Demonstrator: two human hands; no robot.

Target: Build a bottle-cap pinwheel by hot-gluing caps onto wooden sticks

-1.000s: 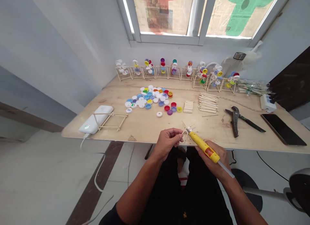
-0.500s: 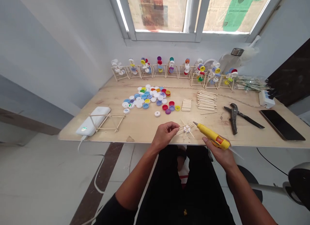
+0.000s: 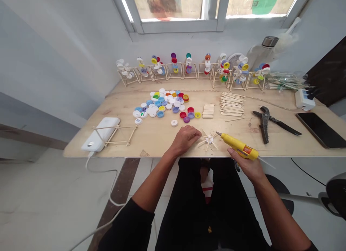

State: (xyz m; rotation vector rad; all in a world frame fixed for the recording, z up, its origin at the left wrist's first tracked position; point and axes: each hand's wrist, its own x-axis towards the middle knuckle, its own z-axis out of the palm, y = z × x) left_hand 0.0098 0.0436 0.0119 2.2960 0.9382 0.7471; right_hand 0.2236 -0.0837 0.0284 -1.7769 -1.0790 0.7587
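A white cap with several thin sticks fanned out around it like spokes (image 3: pixel 209 139) lies near the table's front edge. My left hand (image 3: pixel 186 139) is at its left side, thumb and fingers pinched on the end of one stick. My right hand (image 3: pixel 248 166) grips a yellow glue gun (image 3: pixel 239 145), whose nozzle points left, just right of the spokes and apart from my left hand. A glue stick juts from the gun's rear.
Behind are loose coloured caps (image 3: pixel 159 105), short sticks (image 3: pixel 208 111) and longer sticks (image 3: pixel 231 104). Black pliers (image 3: pixel 266 124) and a phone (image 3: pixel 321 129) lie right; a power bank (image 3: pixel 101 134) and stick frame (image 3: pixel 129 135) left. Cap wheels on frames (image 3: pixel 188 69) line the wall.
The view has shifted a little. My left hand has lowered its stick against the cap among the other spokes. The glue gun remains in my right hand, close to the same place.
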